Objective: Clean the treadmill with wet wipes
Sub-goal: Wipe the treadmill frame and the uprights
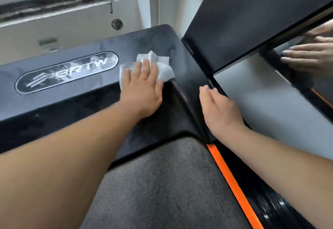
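Pressing a crumpled white wet wipe (163,66) onto the dusty black plastic treadmill hood (72,100).
Left hand (142,86) flat, fingers straight, holding the wipe down on the hood's right part, just beside the silver-rimmed oval logo plate (66,71). Right hand (219,106) loosely open, gripping nothing, fingertips at the hood's right edge near the black upright post (243,21). Nearer, grey mesh running belt (162,183) beside orange side stripe (232,183).

Wipe (162,70): plain white. Cover (72,102): black, with grey dust smears. Badge (66,72): dark oval with a silver outline, silver lettering and three slanted silver bars. Belt (158,183): grey, fine dotted weave. Stripe (232,183): solid orange. Rail (270,205): glossy black, ribbed. Floor (270,98): plain light grey.
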